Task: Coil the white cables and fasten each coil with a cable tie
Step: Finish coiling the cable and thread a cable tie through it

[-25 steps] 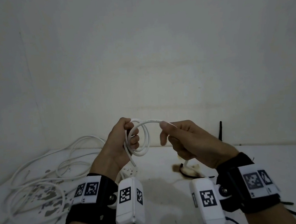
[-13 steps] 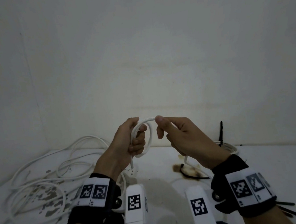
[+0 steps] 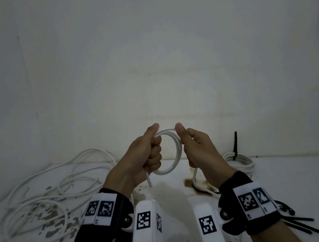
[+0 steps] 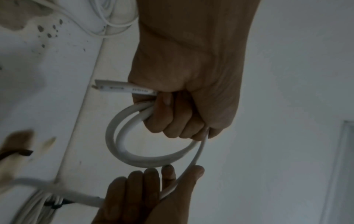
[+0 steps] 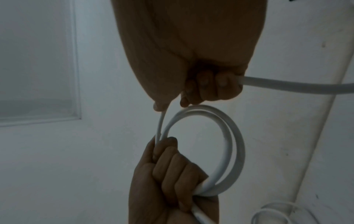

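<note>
A small coil of white cable (image 3: 175, 158) (image 4: 122, 145) (image 5: 228, 144) hangs in the air between both hands above the table. My left hand (image 3: 148, 151) (image 4: 184, 109) grips the coil's left side in a fist, and the cut cable end (image 3: 149, 180) (image 4: 118, 88) sticks out below it. My right hand (image 3: 194, 146) (image 5: 203, 87) pinches the strand at the top of the coil, with the rest of the cable running through its curled fingers down to the table.
Loose white cables (image 3: 45, 194) sprawl over the left of the stained white table (image 3: 297, 185). A finished coil (image 3: 238, 161) with a black tie standing up lies at the back right. Several black cable ties (image 3: 301, 226) lie at the right front. A wall stands close behind.
Both hands have come closer together and risen slightly. The right hand has fed more cable round, so the coil is now a fuller, rounder ring with two turns.
</note>
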Demonstrator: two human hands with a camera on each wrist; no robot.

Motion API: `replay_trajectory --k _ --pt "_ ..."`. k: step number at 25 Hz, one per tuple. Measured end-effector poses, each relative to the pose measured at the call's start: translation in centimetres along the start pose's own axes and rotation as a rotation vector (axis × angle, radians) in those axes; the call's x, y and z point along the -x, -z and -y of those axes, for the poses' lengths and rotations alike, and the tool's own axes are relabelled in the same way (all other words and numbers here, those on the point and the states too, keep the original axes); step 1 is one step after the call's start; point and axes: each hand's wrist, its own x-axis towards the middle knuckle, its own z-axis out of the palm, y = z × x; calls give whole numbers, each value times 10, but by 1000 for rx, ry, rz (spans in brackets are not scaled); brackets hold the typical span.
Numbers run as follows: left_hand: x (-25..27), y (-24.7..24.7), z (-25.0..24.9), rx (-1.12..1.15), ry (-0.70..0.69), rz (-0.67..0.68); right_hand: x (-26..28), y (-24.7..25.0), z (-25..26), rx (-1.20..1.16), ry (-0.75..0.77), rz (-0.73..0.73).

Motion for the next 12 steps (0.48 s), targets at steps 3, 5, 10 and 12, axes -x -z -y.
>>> replay_trajectory --k 3,5,10,12 --pt "1 1 -2 74 -1 14 -2 -4 -4 -100 -13 -32" --pt "2 4 -3 119 11 42 -3 -4 -7 -103 -21 -49" --pt "1 7 -1 137 42 109 -6 -4 -19 -44 20 -145" --pt "1 6 -1 151 46 134 -5 -7 -21 -91 14 -145"
